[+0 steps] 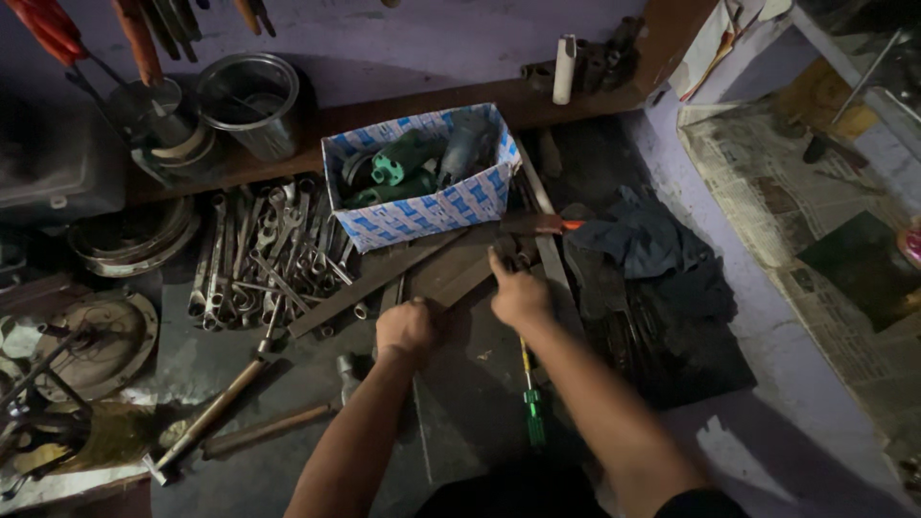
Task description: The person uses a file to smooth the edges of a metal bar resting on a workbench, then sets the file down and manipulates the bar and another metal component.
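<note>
Dim workshop desk (460, 384), dark and cluttered. Left hand (407, 328) curled into a fist over the near end of long flat dark metal bars (451, 273) lying at mid-desk; what sits inside the fist too dark to tell. Right hand (519, 293) just beside it, fingers reaching forward onto a small dark piece (513, 249) atop the same bars, grip partly closed. Green-handled screwdriver (532, 408) flat on the desk under the right forearm. Blue-and-white patterned cardboard box (422, 206) just behind the bars, holding green tool parts. Heap of steel spanners (264, 254) left of the box. Wooden-handled hammer (206, 412) at lower left. Dark blue rag (643, 240) right of the bars.
</note>
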